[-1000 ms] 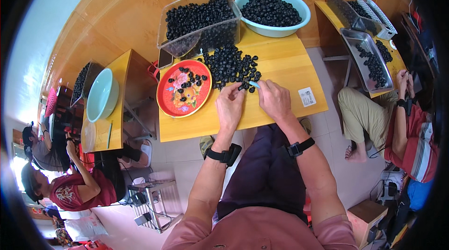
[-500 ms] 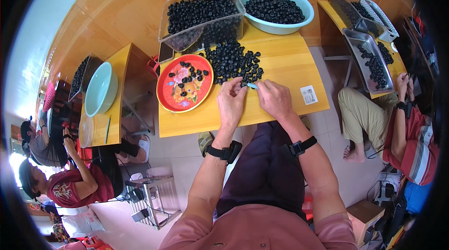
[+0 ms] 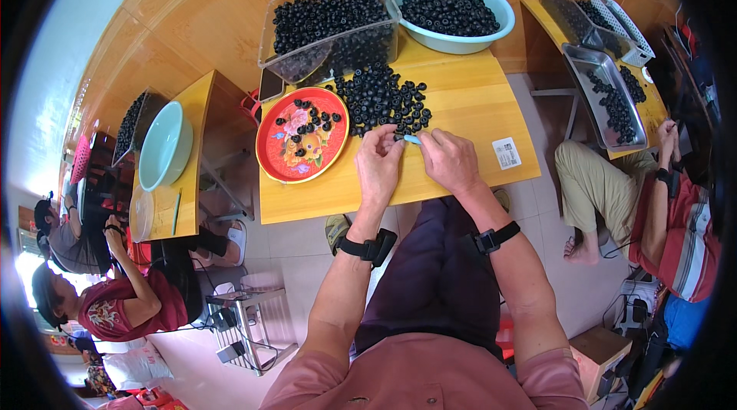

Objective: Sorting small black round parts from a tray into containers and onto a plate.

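Above the front half of the yellow table (image 3: pixel 307 203), my left hand (image 3: pixel 378 168) pinches a small black round piece (image 3: pixel 398 136), mostly covered by the fingertips. My right hand (image 3: pixel 451 160) is closed around a slim light-blue stick-like tool (image 3: pixel 412 139), whose left end meets the piece. What that end looks like is hidden. Just beyond my fingers lies a loose pile of black ring-shaped pieces (image 3: pixel 380 99). To the left, a round red floral tray (image 3: pixel 265 157) holds several of the same pieces.
A clear plastic box (image 3: pixel 307 68) and a pale-blue basin (image 3: pixel 461 45), both full of black pieces, stand at the back. A white label (image 3: pixel 507 154) sits at the table's right. People work at side tables, with another basin (image 3: pixel 166 145) left and a metal tray (image 3: pixel 606 103) right.
The view has shifted very slightly. Both hands stay in nearly the same place, with the blue tool still against the black piece.
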Demonstrator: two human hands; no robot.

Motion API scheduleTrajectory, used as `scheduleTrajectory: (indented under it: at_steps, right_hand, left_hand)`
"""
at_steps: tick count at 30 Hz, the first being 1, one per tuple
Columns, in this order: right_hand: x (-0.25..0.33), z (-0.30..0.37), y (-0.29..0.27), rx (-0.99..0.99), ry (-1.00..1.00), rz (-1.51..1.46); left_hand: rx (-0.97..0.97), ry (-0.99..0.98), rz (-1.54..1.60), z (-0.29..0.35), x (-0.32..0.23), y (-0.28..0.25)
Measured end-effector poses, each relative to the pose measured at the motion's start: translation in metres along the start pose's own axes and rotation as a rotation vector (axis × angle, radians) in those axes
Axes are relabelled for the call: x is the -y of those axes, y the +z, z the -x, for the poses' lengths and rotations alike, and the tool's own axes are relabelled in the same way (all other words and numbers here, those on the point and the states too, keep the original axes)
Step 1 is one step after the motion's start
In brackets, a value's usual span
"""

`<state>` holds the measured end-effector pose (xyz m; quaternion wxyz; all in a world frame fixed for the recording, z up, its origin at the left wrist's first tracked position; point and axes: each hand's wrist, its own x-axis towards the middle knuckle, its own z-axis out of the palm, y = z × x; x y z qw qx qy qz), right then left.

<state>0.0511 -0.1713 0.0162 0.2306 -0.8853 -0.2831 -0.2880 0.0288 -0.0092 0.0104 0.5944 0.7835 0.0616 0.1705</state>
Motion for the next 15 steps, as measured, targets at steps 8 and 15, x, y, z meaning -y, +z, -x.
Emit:
scheduleTrajectory:
  at_steps: [8, 15]
  right_hand:
    - [0.0014, -0.0019, 0.0010, -0.004, -0.015, -0.005]
    - [0.0010, -0.0024, 0.0003, 0.049, 0.001, 0.029]
  left_hand:
    - [0.002, -0.030, 0.235, -0.0021, 0.0084, -0.0002]
    - [0.004, -0.069, 0.307, -0.0033, 0.0091, -0.0017]
